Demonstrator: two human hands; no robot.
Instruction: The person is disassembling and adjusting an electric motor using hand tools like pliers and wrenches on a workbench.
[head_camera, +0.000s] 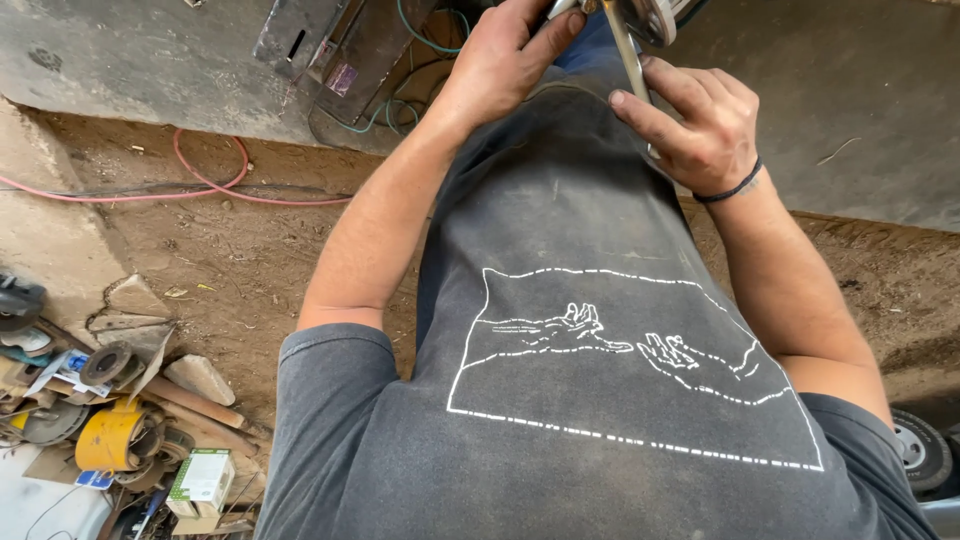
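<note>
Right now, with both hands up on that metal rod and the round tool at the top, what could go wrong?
1. The right hand has fingers on the thin metal rod close to the round metal tool, so a slip could pinch or cut them.
2. The left hand sits beside the same tool, equally exposed.
3. The pink hose and green cable lie underfoot, possible trip hazards.
</note>
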